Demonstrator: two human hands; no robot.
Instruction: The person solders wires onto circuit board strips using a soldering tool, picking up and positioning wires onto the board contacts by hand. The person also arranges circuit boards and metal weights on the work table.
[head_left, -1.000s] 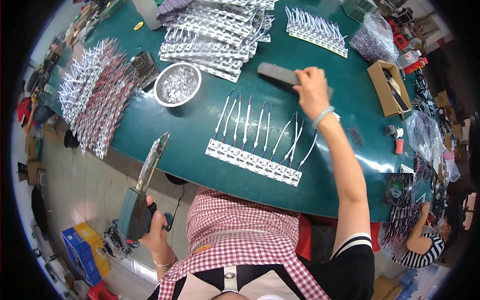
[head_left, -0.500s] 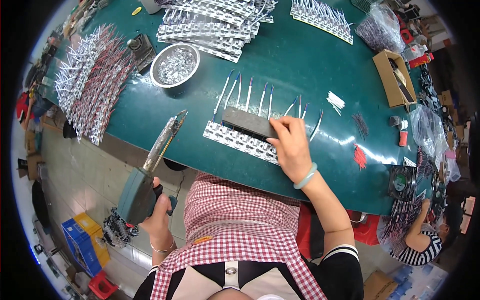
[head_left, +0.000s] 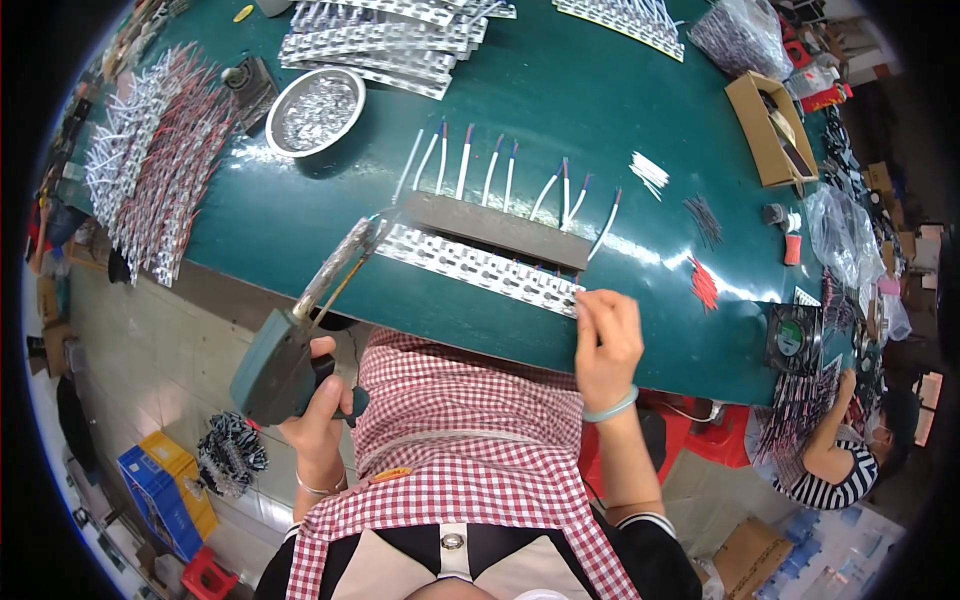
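Observation:
My left hand [head_left: 318, 408] grips a dark green soldering gun [head_left: 275, 368] by its handle. The gun's tip touches or hovers close to the left end of a white circuit board strip [head_left: 470, 268]; I cannot tell which. At the strip's right end, my right hand [head_left: 607, 335] pinches its corner between thumb and fingers. A long dark grey bar [head_left: 500, 230] lies along the strip's far side. From under it several white-sheathed wires [head_left: 464, 160] fan out away from me, with coloured ends. Faint haze blurs the area round the tip.
A metal bowl [head_left: 358, 118] of small silvery pieces stands far left, beside a dark metal block [head_left: 250, 92]. Wired strips [head_left: 150, 170] pile at the left; bare strips [head_left: 375, 50] stack behind. Right lie white [head_left: 650, 172], black and red [head_left: 704, 285] tube pieces and a cardboard box [head_left: 760, 130]. A co-worker [head_left: 835, 460] sits right.
My right hand has left the grey bar and moved nearer to me, onto the strip's right end. The soldering gun's tip has come to the strip's left end. The view has shifted slightly.

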